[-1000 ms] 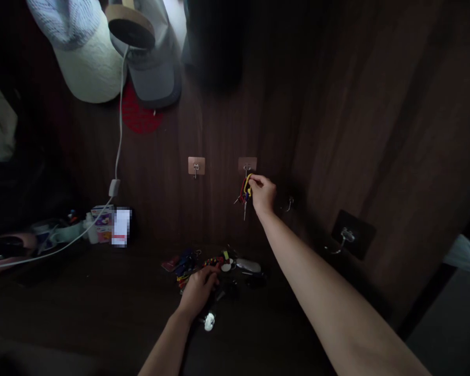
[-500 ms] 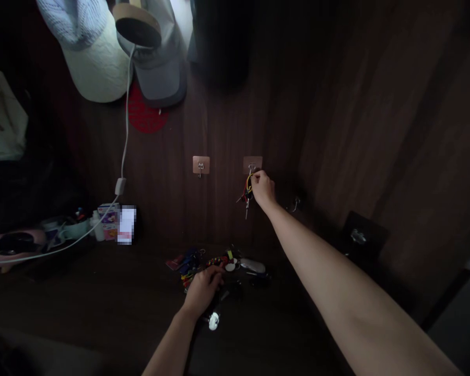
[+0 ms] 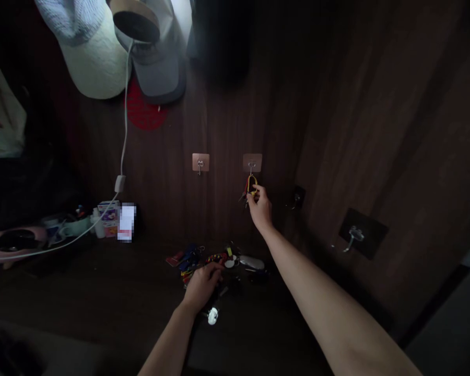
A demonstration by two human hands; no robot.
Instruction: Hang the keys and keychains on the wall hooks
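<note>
My right hand (image 3: 260, 210) is raised to the wall and pinches a bunch of keys (image 3: 244, 194) with a yellow and red cord loop (image 3: 253, 181). The loop hangs from a metal hook on a clear adhesive pad (image 3: 253, 163). Lower down, my left hand (image 3: 202, 283) lies on the dark surface with its fingers stretched over a pile of keys and colourful cords (image 3: 188, 259). Right of its fingertips are a white round tag (image 3: 229, 264) and a silver oval object (image 3: 251, 262). A shiny silvery-white piece (image 3: 212, 316) lies below the left hand.
A second hook (image 3: 200, 162) is on the wall to the left, with black-backed hooks (image 3: 354, 236) to the right. Caps (image 3: 159, 78) hang at upper left, with a white cable (image 3: 126, 120) running down. Small boxes (image 3: 108, 219) and a blurred-out bright panel (image 3: 126, 222) stand at left.
My right hand has moved slightly down from the hook to the lower part of the cord loop, which now shows hanging on the hook. My left hand has stayed on the pile.
</note>
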